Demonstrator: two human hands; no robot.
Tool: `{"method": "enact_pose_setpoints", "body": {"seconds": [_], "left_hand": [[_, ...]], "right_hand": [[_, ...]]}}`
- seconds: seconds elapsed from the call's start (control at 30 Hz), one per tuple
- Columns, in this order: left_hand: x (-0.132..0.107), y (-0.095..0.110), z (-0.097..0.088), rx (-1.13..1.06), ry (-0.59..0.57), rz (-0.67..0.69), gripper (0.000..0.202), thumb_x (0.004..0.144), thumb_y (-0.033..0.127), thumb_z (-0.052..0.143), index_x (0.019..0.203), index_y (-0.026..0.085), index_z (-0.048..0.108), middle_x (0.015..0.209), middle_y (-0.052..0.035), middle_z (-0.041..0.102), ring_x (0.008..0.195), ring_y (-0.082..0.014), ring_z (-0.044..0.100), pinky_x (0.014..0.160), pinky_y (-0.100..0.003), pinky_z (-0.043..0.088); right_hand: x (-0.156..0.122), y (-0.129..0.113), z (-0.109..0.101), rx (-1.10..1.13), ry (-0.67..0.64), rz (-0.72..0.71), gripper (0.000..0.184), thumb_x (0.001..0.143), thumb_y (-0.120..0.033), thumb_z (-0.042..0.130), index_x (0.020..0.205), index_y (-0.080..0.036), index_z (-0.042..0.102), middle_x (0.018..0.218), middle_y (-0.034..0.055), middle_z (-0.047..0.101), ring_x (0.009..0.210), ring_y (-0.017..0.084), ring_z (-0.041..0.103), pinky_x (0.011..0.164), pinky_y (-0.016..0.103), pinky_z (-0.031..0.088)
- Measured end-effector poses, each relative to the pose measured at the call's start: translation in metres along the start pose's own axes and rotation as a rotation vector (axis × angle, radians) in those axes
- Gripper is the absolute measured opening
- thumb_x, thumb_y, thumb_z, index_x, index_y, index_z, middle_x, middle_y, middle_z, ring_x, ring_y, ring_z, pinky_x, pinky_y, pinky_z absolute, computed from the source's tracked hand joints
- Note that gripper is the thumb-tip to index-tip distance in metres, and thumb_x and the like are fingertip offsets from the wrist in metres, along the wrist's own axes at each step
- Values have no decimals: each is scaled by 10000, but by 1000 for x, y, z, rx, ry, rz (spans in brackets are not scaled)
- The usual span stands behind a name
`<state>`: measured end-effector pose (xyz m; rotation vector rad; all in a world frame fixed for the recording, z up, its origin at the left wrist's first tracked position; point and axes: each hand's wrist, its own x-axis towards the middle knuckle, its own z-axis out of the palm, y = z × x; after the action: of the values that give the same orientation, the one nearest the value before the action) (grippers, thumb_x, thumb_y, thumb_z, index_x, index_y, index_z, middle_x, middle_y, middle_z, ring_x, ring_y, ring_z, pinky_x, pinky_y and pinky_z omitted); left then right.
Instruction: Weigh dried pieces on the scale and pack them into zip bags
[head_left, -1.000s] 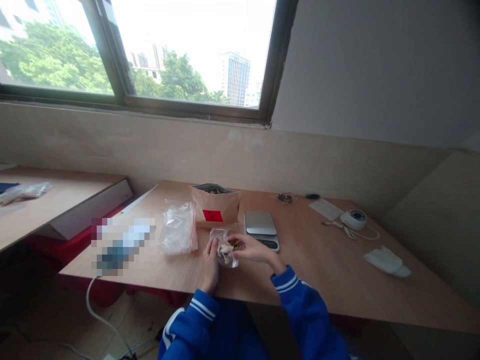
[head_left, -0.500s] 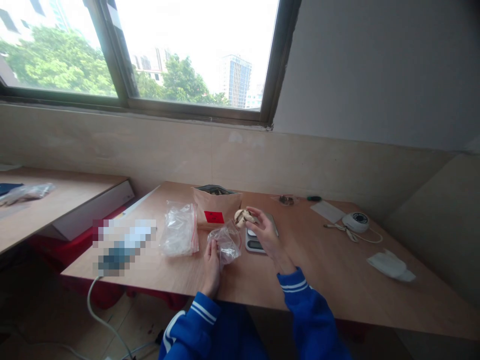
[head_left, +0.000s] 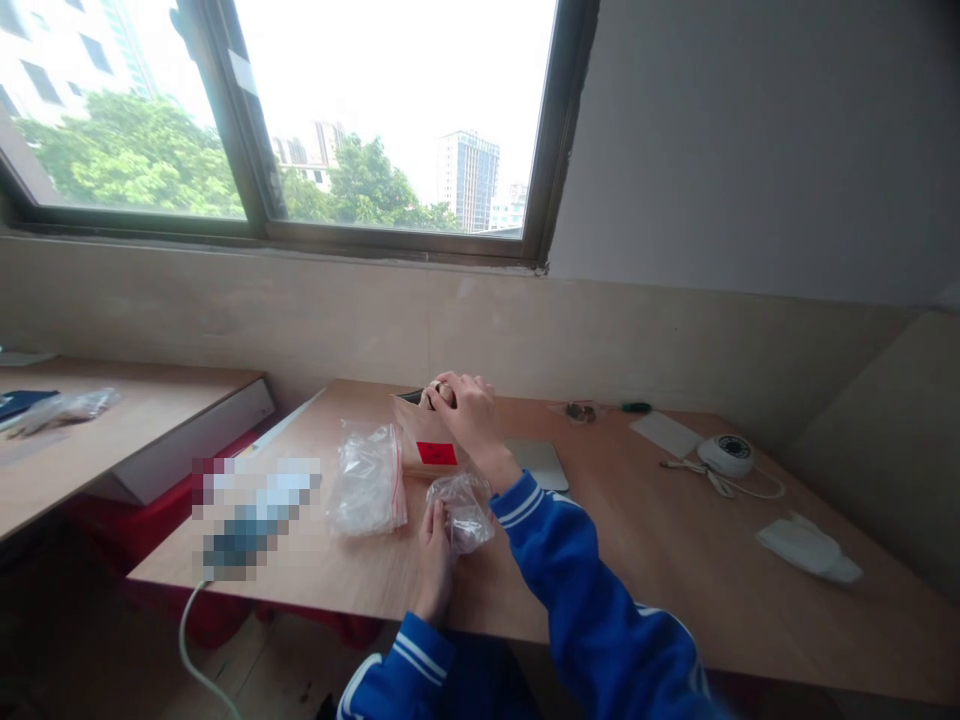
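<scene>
My right hand (head_left: 466, 405) is closed on a pale, dark-cracked dried mushroom (head_left: 436, 394), right at the open mouth of a brown paper bag (head_left: 416, 432) with a red label. The hand covers part of the mushroom and of the bag's opening. Lower down, my left hand (head_left: 435, 545) grips a clear plastic zip bag (head_left: 471, 515) by its left side, just above the table. A kitchen scale (head_left: 546, 465) lies behind my right forearm, which hides most of it. Left of the paper bag is a stack of clear zip bags (head_left: 365, 485) with red seals.
On the right lie a white dome camera (head_left: 724, 455) with its cable, a white paper (head_left: 665, 434) and a crumpled white wrapper (head_left: 808, 548). At the back are a small clear packet (head_left: 577, 412) and a green-handled tool (head_left: 636, 407). A blurred-out object (head_left: 259, 515) with a cable is at left.
My right hand has carried the mushroom leftward and away from me, from above the scale to the paper bag's mouth. My left hand still holds the zip bag. The view has tipped slightly upward.
</scene>
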<state>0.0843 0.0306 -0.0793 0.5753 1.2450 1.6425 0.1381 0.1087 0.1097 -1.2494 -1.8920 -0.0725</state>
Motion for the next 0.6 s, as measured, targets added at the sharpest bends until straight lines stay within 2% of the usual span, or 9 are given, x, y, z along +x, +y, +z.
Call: {"method": "enact_pose_setpoints", "body": {"seconds": [0.13,0.23,0.3,0.37,0.43,0.6], "left_hand": [[1,-1,-1,30,17,-11,324,877,344,516,1117,150,614,1245,-134,607,1177,-227,562,979,-322,468],[1,-1,-1,30,9,-17,340,877,339,514,1147,150,596,1266,-136,595,1185,-231,557,986,-337,467],[0,0,-1,38,5,-19,344,869,342,526,1146,151,597,1257,-136,602,1181,-239,561,980,-346,474],[-1,2,0,32,2,-19,338,860,345,537,1127,150,608,1233,-140,617,1168,-248,571,968,-355,484],[-2,4,2,7,3,-22,332,859,344,535,1112,145,615,1210,-145,630,1147,-251,585,954,-360,494],[-2,3,2,-8,-38,-11,369,847,395,538,1097,135,615,1159,-148,649,1089,-250,615,906,-353,516]], "right_hand": [[-2,-2,0,-165,-44,-38,335,943,-474,413,986,-225,632,920,78,596,920,227,520,845,362,374],[-5,-1,2,-117,-27,-65,429,955,-501,337,1161,-200,563,1026,118,555,976,252,497,876,388,363],[-9,1,4,-41,1,-80,426,964,-476,326,1229,-200,513,1119,129,525,1031,260,483,899,395,360],[-14,4,6,35,24,-86,369,975,-430,320,1184,-220,541,1174,112,508,1069,252,474,924,396,357],[-18,9,7,72,26,-92,344,985,-376,308,1064,-231,609,1194,97,508,1100,245,464,956,406,346],[-16,22,5,52,-5,-142,403,990,-353,307,917,-234,685,1185,90,548,1145,237,447,1012,439,312]]}}
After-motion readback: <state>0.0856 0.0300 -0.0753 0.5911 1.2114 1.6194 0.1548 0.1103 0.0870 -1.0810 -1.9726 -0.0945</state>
